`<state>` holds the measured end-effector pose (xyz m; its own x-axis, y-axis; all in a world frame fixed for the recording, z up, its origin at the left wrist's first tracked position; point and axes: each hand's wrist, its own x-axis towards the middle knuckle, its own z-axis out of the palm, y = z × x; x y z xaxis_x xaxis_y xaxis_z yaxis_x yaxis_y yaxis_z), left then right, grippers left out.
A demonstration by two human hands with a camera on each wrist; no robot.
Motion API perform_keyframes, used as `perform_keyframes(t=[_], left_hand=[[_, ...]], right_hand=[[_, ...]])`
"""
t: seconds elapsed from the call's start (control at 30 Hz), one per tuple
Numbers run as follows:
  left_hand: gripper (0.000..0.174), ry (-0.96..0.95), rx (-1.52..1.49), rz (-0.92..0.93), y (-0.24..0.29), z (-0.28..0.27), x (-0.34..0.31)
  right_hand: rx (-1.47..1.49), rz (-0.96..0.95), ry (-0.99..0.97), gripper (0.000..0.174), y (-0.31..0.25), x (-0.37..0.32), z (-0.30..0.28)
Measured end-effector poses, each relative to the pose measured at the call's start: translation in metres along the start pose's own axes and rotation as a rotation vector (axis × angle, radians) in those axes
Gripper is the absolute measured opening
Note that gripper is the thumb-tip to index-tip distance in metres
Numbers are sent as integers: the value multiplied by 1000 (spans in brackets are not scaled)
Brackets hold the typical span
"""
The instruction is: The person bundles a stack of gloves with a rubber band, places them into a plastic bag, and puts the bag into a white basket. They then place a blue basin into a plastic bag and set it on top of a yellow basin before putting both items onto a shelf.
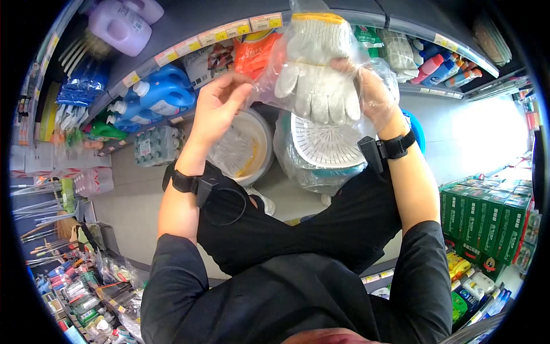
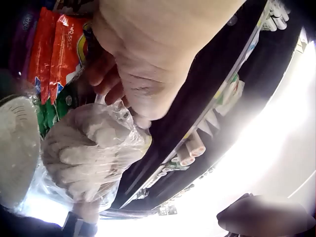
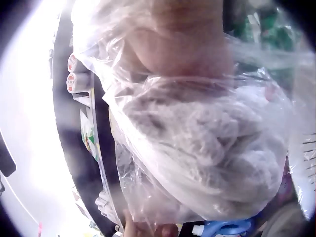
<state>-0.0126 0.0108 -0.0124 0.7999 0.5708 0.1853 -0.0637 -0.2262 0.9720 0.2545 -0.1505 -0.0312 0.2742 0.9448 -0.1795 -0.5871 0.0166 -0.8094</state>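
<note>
At the far left of the head view, a purple jug [image 1: 120, 26] stands on the upper shelf [image 1: 209, 20], with blue-capped and handled blue bottles [image 1: 166, 94] on the lower shelf and a shrink-wrapped pack [image 1: 157, 146] on the floor [image 1: 134, 195] beneath them. Next comes the left hand [image 1: 219, 106], its thumb and fingertips drawn close together on the loose edge of a clear plastic bag [image 1: 266, 83]. Below and just right of this hand, a round white basin [image 1: 260, 135] sits low down, while an orange packet [image 1: 255, 54] lies behind the bag. In the middle, the knitted white gloves [image 1: 321, 86] are inside the bag, held up between the hands, their fingers pointing down toward the person and a yellow band [image 1: 318, 18] at the far end. Beneath them is a white slotted basket [image 1: 326, 143], wrapped in clear plastic. To the right, the right hand [image 1: 375, 97] grips the gloves at their side, fingers curled onto them, with clear film over part of the hand. Farther right, assorted bottles [image 1: 441, 69] lie on the shelf, and green boxes [image 1: 484, 218] are stacked lower down.
</note>
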Motion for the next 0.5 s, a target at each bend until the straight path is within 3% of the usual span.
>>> perform_keyframes(t=[0.07,0.2,0.3,0.37,0.5], left_hand=[[19,14,203,-9,-2,1,-2],[20,68,120,-101,-3,-5,-2],[20,38,-236,-63,10,1,0],[28,24,-293,23,12,9,-2],[26,3,-50,13,6,11,-7]], right_hand=[[-4,17,60,51,-7,-8,10],[-20,-1,59,49,-14,-19,21],[-89,33,48,53,-12,-16,16],[-110,28,37,55,-11,-16,17],[-120,12,20,58,-14,-20,23]])
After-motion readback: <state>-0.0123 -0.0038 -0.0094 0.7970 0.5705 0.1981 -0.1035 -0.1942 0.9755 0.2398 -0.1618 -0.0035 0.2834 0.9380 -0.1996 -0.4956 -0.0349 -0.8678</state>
